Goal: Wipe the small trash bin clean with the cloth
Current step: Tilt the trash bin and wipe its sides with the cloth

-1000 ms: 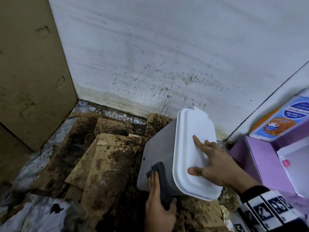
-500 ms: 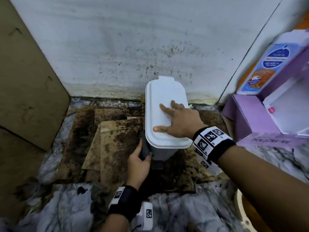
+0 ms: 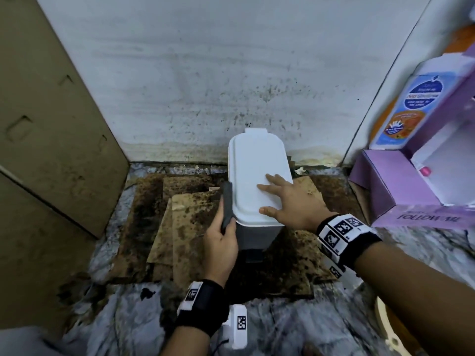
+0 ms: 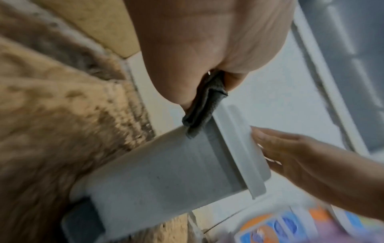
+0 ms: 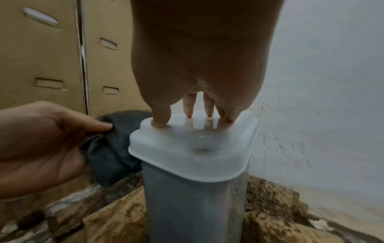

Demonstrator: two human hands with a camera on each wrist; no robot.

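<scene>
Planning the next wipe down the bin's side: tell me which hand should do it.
Left. The left hand already holds the cloth against the bin just under the lid; the right hand rests flat on the lid, steadying it.

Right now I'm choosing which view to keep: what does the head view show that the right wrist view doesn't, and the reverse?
Head only: the purple box, both wristbands, and the bin's dark pedal.

Right wrist only: the right hand's fingertips pressing on the lid, seen from close above.

Both: the trash bin, the left hand holding the grey cloth at its left side, and stained cardboard underneath.
</scene>
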